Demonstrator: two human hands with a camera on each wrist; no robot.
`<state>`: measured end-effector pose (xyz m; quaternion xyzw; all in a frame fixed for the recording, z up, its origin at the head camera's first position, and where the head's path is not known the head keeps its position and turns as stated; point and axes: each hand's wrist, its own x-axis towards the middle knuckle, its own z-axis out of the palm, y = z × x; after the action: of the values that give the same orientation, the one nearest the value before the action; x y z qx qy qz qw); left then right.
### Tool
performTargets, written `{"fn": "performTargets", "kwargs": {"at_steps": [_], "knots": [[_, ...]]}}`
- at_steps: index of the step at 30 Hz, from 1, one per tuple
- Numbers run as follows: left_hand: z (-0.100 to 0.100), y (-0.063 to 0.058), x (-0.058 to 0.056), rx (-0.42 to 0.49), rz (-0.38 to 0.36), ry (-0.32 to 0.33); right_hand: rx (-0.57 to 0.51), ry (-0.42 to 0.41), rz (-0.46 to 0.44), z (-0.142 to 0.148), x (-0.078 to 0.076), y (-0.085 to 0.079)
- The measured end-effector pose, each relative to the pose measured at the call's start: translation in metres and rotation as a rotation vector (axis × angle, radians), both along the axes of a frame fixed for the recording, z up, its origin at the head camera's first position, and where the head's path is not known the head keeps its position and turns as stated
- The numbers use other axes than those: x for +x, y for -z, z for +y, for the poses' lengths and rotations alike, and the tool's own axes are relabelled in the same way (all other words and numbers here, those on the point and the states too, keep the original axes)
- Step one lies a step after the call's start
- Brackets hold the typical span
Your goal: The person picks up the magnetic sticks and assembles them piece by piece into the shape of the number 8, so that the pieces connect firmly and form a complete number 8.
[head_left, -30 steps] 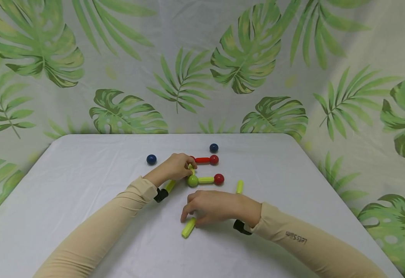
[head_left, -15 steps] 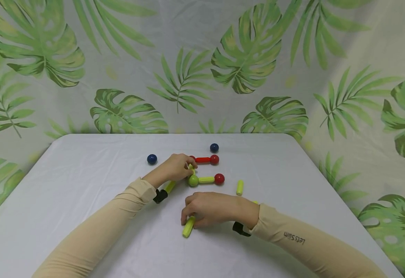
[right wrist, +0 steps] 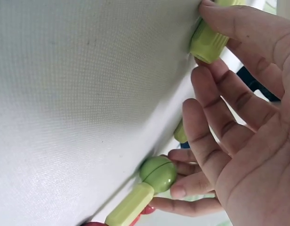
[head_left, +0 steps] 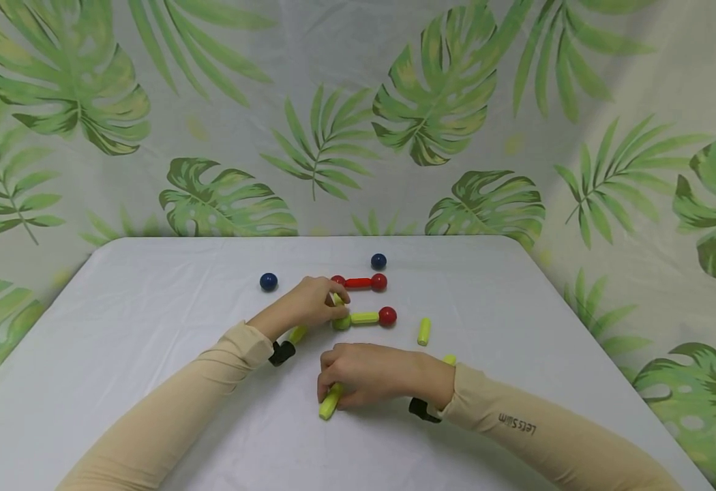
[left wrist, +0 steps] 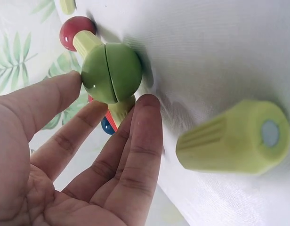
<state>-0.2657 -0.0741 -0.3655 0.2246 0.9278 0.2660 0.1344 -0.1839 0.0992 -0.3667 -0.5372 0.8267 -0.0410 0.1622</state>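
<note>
My left hand (head_left: pixel 310 301) holds a green ball (left wrist: pixel 124 70) at the left end of a yellow-green rod (head_left: pixel 365 318); the thumb lies against the ball and fingers reach round by a second rod (left wrist: pixel 119 110) behind it. A red ball (head_left: pixel 387 316) sits on the first rod's right end. Nearer the front, my right hand (head_left: pixel 373 374) pinches a loose yellow-green rod (right wrist: pixel 208 44) between thumb and index finger, low over the white table. Its other fingers are spread loosely, seen in the right wrist view.
Behind the left hand lies a red rod (head_left: pixel 358 283) with red balls at both ends. Blue balls (head_left: pixel 269 281) (head_left: pixel 379 261) rest farther back. Loose yellow-green rods lie right (head_left: pixel 424 331), beside the right wrist (head_left: pixel 450 359) and beneath the left wrist (left wrist: pixel 229 141).
My left hand has shifted slightly toward me, its thumb going from the rod to the green ball. My right hand has closed its fingers more on the loose rod and edged slightly nearer.
</note>
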Motion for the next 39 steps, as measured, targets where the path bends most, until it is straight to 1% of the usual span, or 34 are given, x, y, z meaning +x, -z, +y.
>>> {"fn": "performTargets", "kwargs": {"at_steps": [3,7,13,20,24,27,31,36,39], "knots": [[0.0,0.0,0.002,0.006,-0.006,0.001,0.009,0.008,0.022,0.001,0.001,0.0],[0.0,0.001,0.004,0.013,-0.013,0.002,-0.018,0.011,0.026,0.005,0.0,-0.002],[-0.001,0.004,0.006,0.021,-0.023,-0.002,-0.083,0.054,-0.015,0.015,-0.006,-0.008],[-0.001,0.006,0.006,0.029,-0.006,0.006,-0.155,0.187,-0.129,0.026,-0.013,-0.018],[0.0,0.007,0.006,0.036,0.011,0.015,-0.199,0.233,-0.147,0.034,-0.019,-0.025],[-0.001,0.007,0.006,0.037,0.021,0.02,-0.232,0.259,-0.171,0.041,-0.026,-0.028],[-0.001,0.008,0.006,0.04,0.033,0.021,-0.288,0.322,-0.207,0.05,-0.036,-0.031],[-0.001,0.009,0.005,0.051,0.02,0.012,-0.356,0.451,-0.225,0.059,-0.048,-0.036],[-0.001,0.009,0.004,0.047,0.014,0.006,-0.384,0.556,-0.242,0.063,-0.057,-0.035]]}}
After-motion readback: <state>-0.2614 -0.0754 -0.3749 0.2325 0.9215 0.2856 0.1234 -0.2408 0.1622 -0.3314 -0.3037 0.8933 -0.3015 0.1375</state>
